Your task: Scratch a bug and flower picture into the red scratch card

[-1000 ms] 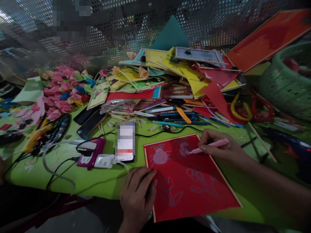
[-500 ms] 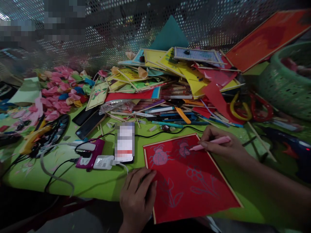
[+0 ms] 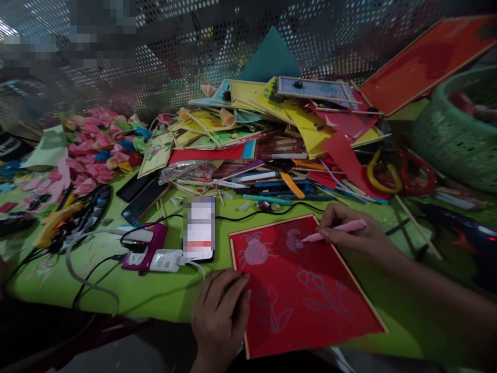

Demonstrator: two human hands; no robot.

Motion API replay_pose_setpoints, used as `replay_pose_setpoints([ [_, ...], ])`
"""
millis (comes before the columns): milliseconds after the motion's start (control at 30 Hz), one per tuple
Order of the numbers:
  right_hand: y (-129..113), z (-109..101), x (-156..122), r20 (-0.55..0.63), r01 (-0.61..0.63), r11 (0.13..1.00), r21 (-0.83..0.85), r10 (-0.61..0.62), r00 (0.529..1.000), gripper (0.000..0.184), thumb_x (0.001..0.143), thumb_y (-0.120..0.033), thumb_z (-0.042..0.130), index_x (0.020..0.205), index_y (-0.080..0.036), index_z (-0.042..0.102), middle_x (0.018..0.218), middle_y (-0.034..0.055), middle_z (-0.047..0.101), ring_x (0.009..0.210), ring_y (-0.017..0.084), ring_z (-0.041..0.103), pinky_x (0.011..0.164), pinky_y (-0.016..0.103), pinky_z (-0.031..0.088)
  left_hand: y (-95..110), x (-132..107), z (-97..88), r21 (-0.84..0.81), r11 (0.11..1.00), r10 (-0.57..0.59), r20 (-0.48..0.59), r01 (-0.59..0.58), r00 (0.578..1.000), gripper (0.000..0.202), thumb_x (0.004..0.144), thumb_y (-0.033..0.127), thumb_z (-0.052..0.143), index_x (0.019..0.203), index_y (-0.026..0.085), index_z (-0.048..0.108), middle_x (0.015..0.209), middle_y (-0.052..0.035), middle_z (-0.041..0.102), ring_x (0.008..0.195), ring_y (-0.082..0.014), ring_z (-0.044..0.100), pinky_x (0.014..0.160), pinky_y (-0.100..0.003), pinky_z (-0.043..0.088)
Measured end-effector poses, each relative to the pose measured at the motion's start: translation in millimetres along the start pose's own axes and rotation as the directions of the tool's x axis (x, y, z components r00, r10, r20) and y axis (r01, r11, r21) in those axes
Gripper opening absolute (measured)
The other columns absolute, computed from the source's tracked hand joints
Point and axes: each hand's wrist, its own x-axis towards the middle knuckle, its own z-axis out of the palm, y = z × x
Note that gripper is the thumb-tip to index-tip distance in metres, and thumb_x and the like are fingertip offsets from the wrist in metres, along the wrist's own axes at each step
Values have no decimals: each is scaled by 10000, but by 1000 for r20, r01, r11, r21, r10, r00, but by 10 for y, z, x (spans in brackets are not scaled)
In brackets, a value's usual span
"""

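Note:
A red card with a wooden edge lies on the green table in front of me. Pale outlines of ladybugs and flowers are drawn on it. My right hand is closed on a pink pen, whose tip touches the ladybug drawing near the card's top edge. My left hand rests flat on the card's lower left corner, fingers together, holding nothing.
A phone, a purple power bank and cables lie left of the card. Behind it is a heap of coloured cards, sticks and pens. Pink paper flowers sit at the left, scissors and a green basket at the right.
The pen tip has shifted very slightly on the ladybug drawing. My left hand and the card have stayed where they were.

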Motion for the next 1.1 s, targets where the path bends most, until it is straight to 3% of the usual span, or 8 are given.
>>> replay_pose_setpoints([
  [300,-11,-14,-1,18,4,1000,-1,-4,1000,287,865,-452,752,740,-219,641,664,-24,591,605,160,494,576,292,354,-38,-56,2,9,1000,6,47,-7,999,308,959,110,643,1236,222,718,1122,-69,732,1054,-201,674,958,-353,561],
  [533,-100,22,11,-33,29,999,-30,-30,999,277,844,-413,756,698,-224,617,638,-31,556,572,150,455,544,291,332,-47,-63,10,21,1000,7,43,-8,999,307,964,128,640,1238,240,722,1115,-68,742,1040,-195,689,954,-355,572],
  [1100,-6,17,22,-2,18,999,-43,-18,1000,266,856,-422,743,722,-221,632,638,-31,568,565,146,455,538,283,325,-32,-41,1,18,1000,4,34,-5,999,301,958,132,648,1228,237,727,1110,-60,749,1037,-192,696,953,-337,572],
])
